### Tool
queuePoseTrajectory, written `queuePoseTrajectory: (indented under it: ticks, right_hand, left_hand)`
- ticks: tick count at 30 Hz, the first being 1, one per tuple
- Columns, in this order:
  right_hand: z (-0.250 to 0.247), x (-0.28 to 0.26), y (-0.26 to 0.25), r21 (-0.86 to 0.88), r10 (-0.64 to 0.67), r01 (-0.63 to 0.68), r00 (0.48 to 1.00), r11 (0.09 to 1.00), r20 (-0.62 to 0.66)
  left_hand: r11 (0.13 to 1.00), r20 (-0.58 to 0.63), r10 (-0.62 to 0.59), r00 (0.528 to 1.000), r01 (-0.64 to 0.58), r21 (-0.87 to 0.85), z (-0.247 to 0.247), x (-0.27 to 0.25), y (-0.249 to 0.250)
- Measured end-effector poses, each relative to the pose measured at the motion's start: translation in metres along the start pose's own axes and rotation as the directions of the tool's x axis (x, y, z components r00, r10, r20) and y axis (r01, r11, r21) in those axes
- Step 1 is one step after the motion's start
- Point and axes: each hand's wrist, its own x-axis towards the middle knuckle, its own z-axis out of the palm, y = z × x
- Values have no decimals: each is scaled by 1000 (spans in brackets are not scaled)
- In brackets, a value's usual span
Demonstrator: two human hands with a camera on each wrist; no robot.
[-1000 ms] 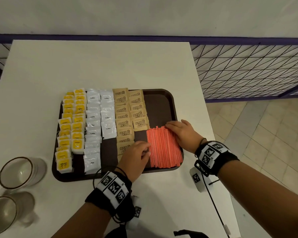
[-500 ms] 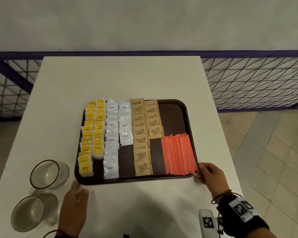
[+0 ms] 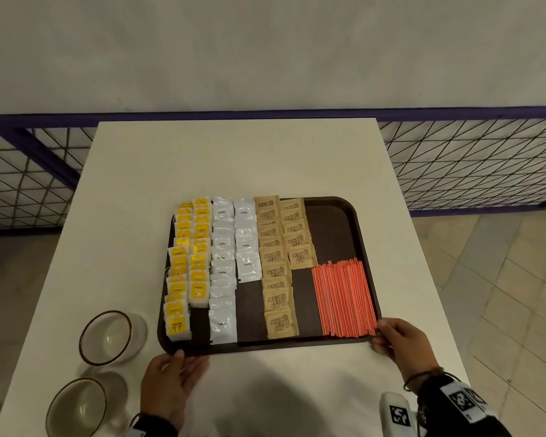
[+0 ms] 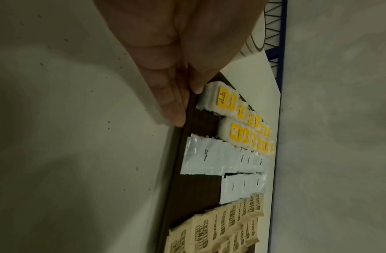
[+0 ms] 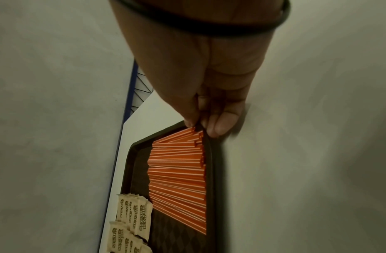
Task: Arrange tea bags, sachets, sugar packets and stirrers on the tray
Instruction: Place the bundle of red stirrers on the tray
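A dark brown tray lies on the white table. It carries columns of yellow tea bags, white coffee sachets, brown sugar packets and a block of orange stirrers. My left hand is at the tray's near left corner. In the left wrist view its thumb lies on the rim with straight fingers along the outer edge. My right hand pinches the near right corner. In the right wrist view the right hand touches the ends of the stirrers.
Two glass cups stand on the table left of the tray's near corner. A purple railing with wire mesh runs behind the table. The table's right edge drops to a tiled floor.
Both hands left the stirrers and came back to the tray's near edge. The left hand has closed in on the left corner, and the right hand stays at the right corner.
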Motion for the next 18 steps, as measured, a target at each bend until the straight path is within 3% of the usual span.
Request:
queuePoseTrajectory:
  ticks: [18]
  right_hand:
    - [54, 113, -79, -172, -152, 119, 969, 978, -193]
  left_hand:
    - [988, 115, 151, 982, -155, 20, 112, 73, 82]
